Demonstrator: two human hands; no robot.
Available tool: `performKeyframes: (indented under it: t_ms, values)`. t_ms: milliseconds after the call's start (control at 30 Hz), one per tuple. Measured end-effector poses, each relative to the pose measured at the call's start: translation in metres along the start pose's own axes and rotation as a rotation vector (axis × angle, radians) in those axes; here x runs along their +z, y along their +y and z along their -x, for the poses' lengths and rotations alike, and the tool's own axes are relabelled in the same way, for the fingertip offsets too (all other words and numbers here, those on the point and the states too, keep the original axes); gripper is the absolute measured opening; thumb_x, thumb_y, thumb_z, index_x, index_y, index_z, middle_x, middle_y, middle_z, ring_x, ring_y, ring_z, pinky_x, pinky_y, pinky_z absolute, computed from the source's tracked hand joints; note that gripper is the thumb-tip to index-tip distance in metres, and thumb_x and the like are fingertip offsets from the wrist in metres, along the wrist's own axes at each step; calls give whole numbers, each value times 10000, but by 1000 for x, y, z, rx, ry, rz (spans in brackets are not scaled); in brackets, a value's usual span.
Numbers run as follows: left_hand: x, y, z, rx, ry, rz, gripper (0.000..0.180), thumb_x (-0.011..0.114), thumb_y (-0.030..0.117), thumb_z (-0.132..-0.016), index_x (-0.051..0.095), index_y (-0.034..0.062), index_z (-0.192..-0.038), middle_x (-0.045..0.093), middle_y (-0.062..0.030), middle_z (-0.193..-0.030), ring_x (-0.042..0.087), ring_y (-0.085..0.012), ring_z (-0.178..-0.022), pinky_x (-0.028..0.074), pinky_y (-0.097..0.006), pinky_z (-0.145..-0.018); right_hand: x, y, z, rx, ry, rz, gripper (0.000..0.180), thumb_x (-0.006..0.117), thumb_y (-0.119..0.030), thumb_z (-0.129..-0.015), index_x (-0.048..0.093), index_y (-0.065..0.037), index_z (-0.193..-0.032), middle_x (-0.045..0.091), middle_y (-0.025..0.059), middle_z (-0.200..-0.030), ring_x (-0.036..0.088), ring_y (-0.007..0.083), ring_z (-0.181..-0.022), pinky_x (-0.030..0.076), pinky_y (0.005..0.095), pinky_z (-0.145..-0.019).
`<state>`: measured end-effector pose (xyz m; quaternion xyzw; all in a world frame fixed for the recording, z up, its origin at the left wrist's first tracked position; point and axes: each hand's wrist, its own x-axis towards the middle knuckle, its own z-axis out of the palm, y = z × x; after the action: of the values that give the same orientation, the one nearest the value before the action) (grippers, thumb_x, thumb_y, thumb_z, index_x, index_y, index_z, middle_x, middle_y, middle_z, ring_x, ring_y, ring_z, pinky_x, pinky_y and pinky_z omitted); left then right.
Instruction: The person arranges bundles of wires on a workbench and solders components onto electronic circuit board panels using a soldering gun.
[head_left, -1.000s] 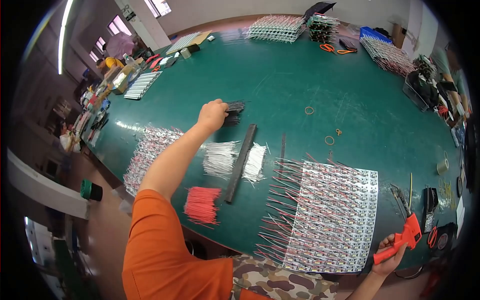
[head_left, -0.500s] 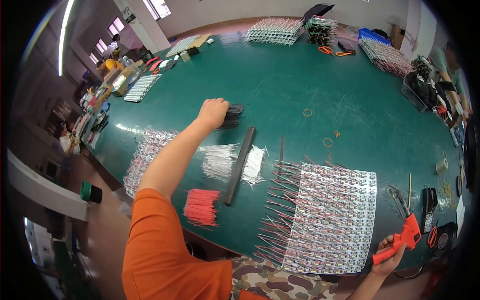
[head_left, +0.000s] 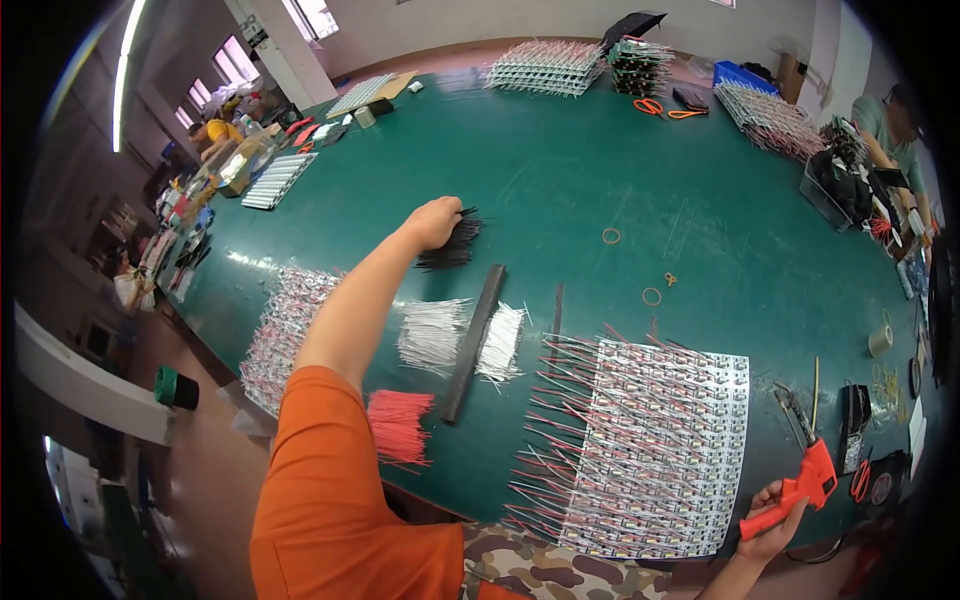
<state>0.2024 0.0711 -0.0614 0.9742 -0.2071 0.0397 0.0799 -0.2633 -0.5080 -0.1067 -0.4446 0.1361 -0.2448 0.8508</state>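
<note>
Your left hand (head_left: 437, 222) is stretched out to the flat bundle of short black wires (head_left: 460, 245), which lies on the dark green tabletop (head_left: 560, 170) beyond the other wires, and the step in hand looks to be picking from that bundle. Your left fingers are drawn close together at its upper left end, but I cannot tell whether they are clamped on a wire or only resting there. Your right hand (head_left: 768, 530) is wrapped around the handle of the red pistol-shaped tool (head_left: 805, 488), its dark metal nose pointing up and away from you, just right of the white sheet of small circuit boards (head_left: 670, 450) with red and white wires. From here the move calls for a light pinch that separates the black strands without fanning the bundle, and a steady right grip keeping the nose off the sheet. For the way back, mind the dark straight bar (head_left: 474, 345), which lies aslant between the larger white wire bundle (head_left: 432, 333) and the smaller white wire bundle (head_left: 502, 345). The red wire bundle (head_left: 400, 425) sits near the table's near edge, partly behind your orange sleeve (head_left: 330, 470), so an elbow could brush it. The sheet's near end also comes close to that edge, its loose wires reaching left. The freest room is beyond the black bundle and to its right, where only thin rubber bands (head_left: 611, 236) lie in the way.
</note>
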Motion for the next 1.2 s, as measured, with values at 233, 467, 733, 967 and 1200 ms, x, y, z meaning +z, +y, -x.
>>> performKeyframes:
  t_ms: [233,467,733,967,1200]
  values:
    - [-1,9,18,-1,70,50,143,550,141,-954,580,25,-1030,621,-195,-1043,582,-405,-1033,475,-469,-880,2,-1,1,-14,16,12,477,459,-471,-1042,551,-30,-1198,626,68,-958,570,138,-815,480,250,-741]
    - [-3,14,29,0,70,50,131,555,138,-951,586,27,-1014,633,-192,-1017,590,-404,-1015,476,-469,-868,2,2,0,-4,58,-21,474,465,-469,-1040,553,-33,-1202,626,63,-961,568,134,-817,470,249,-727]
    - [-12,13,35,27,49,-4,138,549,142,-956,598,35,-1029,645,-174,-1048,602,-385,-1034,488,-468,-876,3,2,-1,2,22,-24,476,479,-473,-1034,560,-31,-1193,627,68,-965,569,137,-816,470,252,-729]
    - [-33,36,29,59,183,-29,114,556,122,-950,604,37,-1011,643,-161,-998,605,-387,-986,488,-466,-835,3,2,0,5,13,-27,484,477,-476,-1033,561,-27,-1193,627,73,-972,574,141,-821,476,254,-741]
    - [-48,74,25,-29,125,88,160,606,125,-926,665,12,-1022,690,-133,-902,660,-315,-858,516,-409,-796,-1,1,2,18,3,-50,481,465,-465,-1040,559,-21,-1202,628,81,-982,577,151,-829,480,265,-755]
